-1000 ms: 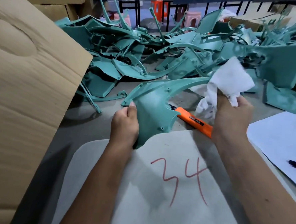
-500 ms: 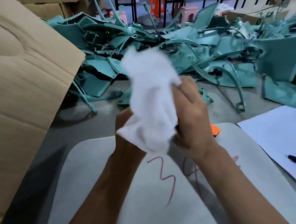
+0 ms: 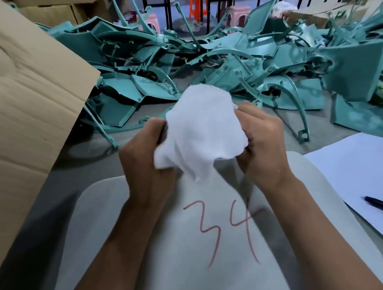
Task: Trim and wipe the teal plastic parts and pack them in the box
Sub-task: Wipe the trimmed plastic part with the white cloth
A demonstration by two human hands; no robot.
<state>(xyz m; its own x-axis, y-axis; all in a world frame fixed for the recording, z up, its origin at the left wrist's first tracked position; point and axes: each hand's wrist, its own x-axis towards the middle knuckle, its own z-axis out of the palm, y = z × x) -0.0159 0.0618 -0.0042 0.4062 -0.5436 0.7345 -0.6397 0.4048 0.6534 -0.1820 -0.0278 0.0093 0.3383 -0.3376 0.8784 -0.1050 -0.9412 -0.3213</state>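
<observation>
We have both hands clenched on the white cloth (image 3: pixel 200 132): left hand (image 3: pixel 145 146), right hand (image 3: pixel 262 144). Any teal part under it is hidden; the teal pile (image 3: pixel 213 63) crowds the desk's far edge. Blind wiping could drop it. The grey mat (image 3: pixel 157 254) offers room; the box flap (image 3: pixel 32 90) blocks left.

Pen (image 3: pixel 378 203) on paper (image 3: pixel 352 168), right
</observation>
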